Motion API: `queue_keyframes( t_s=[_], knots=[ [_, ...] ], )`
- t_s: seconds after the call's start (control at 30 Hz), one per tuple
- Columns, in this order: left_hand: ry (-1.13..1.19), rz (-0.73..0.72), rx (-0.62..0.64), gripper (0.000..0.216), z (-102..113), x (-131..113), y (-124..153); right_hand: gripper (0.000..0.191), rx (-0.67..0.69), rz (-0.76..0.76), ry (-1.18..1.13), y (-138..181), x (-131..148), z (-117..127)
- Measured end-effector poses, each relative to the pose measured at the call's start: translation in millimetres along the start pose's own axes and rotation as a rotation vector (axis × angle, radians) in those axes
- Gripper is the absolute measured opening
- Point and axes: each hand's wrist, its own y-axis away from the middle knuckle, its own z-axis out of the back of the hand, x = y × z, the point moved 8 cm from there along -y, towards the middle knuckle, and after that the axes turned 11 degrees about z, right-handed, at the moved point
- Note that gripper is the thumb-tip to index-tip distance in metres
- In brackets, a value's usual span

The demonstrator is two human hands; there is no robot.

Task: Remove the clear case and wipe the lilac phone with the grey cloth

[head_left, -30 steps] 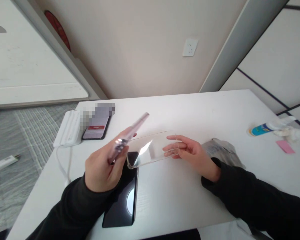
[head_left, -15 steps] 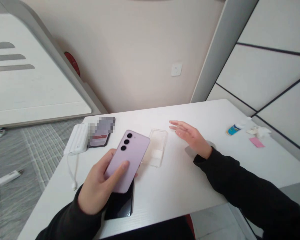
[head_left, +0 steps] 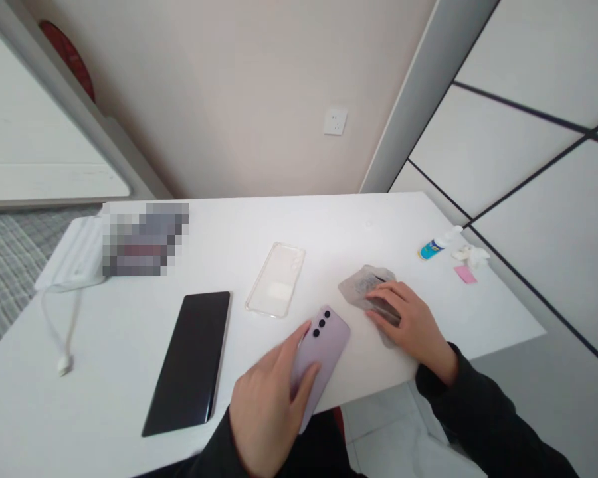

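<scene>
My left hand is closed around a lilac phone, back side up, its three camera lenses near the top. The phone is tilted over the table's front edge. On the right, my right hand has its curled fingers and thumb on a crumpled grey cloth-like piece, gripping its near side. A clear phone case lies on the table beyond the lilac phone. To the left of my left hand lies a larger black phone, dark screen up.
A white power bank with a cable sits at the left, beside a blurred-out phone. A small blue-labelled bottle, a pink slip and crumpled tissue are at the right. A wall stands behind the white table.
My left hand has brought the lilac phone right and lower, uncovering the black phone. My right hand has come down from the air onto the grey piece. The view has turned right.
</scene>
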Motion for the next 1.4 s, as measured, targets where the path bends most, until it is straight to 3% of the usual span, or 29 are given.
queue_keyframes(
  t_s=[0.17, 0.3, 0.4, 0.5, 0.57, 0.63, 0.73, 0.83, 1.0, 1.07, 1.17, 1.23, 1.33, 1.4],
  knots=[
    [-0.200, 0.007, -0.126, 0.049, -3, -14, -7, 0.013, -0.014, -0.096, -0.230, -17, -3, 0],
    [-0.192, 0.021, -0.141, 0.081, -7, -17, 1, 0.010, -0.015, -0.100, -0.506, -31, 21, -11],
    [-0.183, 0.029, -0.126, 0.081, -9, -17, 7, 0.012, 0.172, 0.135, -0.536, -43, 51, -31],
    [-0.150, 0.035, -0.130, 0.080, -9, -13, 13, 0.030, 0.379, 0.524, -0.440, -47, 69, -44],
    [-0.132, 0.028, -0.127, 0.086, -9, -9, 20, 0.043, 0.439, 0.750, -0.354, -48, 66, -45],
    [-0.138, 0.009, -0.108, 0.089, -9, -5, 30, 0.054, 0.466, 0.852, -0.299, -52, 57, -44],
    [-0.162, 0.018, -0.119, 0.083, -4, 5, 44, 0.071, 0.539, 0.841, -0.270, -57, 50, -48],
    [-0.147, 0.044, -0.170, 0.083, 2, 13, 52, 0.090, 0.682, 0.799, -0.318, -48, 71, -60],
    [-0.076, 0.058, -0.158, 0.086, 2, 17, 55, 0.077, 0.845, 0.959, -0.591, -25, 129, -69],
    [-0.049, 0.094, -0.184, 0.087, 5, 18, 54, 0.082, 0.825, 0.958, -0.566, -31, 127, -72],
    [-0.030, 0.129, -0.228, 0.090, 10, 18, 52, 0.108, 0.698, 0.784, -0.342, -49, 102, -79],
    [-0.026, 0.135, -0.227, 0.091, 9, 16, 52, 0.117, 0.650, 0.763, -0.262, -47, 98, -78],
    [-0.036, 0.114, -0.210, 0.085, 5, 13, 51, 0.100, 0.725, 0.950, -0.321, -22, 117, -78],
    [-0.038, 0.104, -0.213, 0.084, 4, 12, 50, 0.093, 0.746, 0.968, -0.325, -17, 121, -78]
  ],
)
